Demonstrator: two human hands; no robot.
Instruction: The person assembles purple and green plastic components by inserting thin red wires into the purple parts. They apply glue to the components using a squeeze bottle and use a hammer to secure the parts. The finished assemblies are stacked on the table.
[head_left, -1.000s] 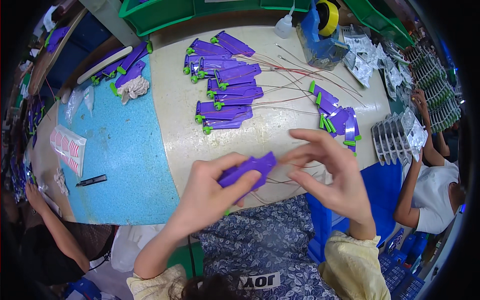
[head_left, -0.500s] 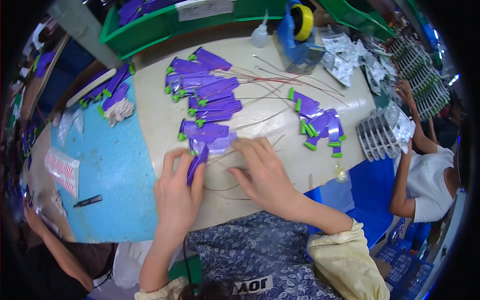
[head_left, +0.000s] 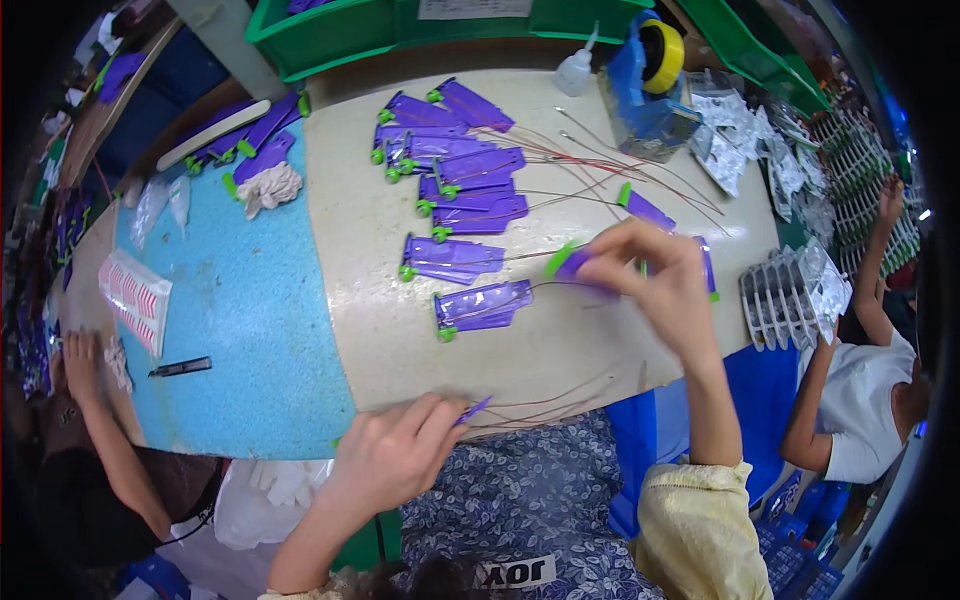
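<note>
Across the pale table, the right hand has its fingers pinched on a green-ended purple piece, green end left of them; nearer and left, the left hand grips a second purple piece, tip pointing right.

even light is brightening the tabletop, motion is blurring the right hand, and fisheye edges are curving into black.
</note>
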